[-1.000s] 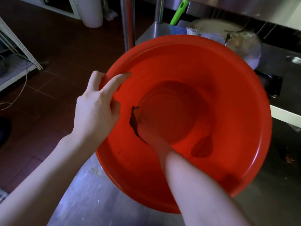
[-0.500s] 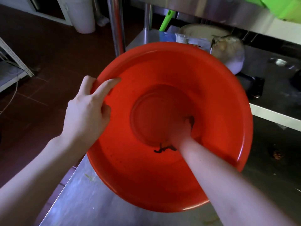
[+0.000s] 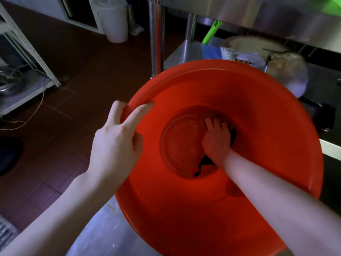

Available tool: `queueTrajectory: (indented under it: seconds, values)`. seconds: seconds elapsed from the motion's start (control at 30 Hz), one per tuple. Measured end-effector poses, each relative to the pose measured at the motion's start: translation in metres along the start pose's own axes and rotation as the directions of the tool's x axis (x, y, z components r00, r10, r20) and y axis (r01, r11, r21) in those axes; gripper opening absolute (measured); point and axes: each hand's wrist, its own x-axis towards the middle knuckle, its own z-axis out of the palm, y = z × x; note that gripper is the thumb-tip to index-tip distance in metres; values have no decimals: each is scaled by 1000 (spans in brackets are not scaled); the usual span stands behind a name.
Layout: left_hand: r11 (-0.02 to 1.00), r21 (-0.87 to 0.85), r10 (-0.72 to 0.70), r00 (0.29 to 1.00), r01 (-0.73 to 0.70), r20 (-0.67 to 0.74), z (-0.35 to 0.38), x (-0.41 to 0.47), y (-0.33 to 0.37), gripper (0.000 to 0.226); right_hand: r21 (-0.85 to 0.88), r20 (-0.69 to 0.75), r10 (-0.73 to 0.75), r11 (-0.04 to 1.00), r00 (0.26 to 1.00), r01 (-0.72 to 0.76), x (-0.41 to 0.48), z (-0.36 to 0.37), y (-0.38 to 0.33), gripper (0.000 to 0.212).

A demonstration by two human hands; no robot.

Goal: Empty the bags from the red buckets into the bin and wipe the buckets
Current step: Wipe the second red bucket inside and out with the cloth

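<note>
At the counter edge, your left hand grips the bucket rim, right hand pressing a cloth flat; hard scrubbing could tip it.

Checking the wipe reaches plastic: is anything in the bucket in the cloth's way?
Nothing visible. The right hand presses the dark cloth onto the bare floor of the red bucket; no bag or scraps show inside. The left hand grips its rim.
</note>
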Motion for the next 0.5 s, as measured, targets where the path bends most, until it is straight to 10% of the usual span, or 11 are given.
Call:
queueTrajectory:
  seconds: [0.5]
  values:
    - [1000,-9,11,999,-11,-32,4,3,-4,75,785,-52,-240,590,969,188,7,-6,-91,36]
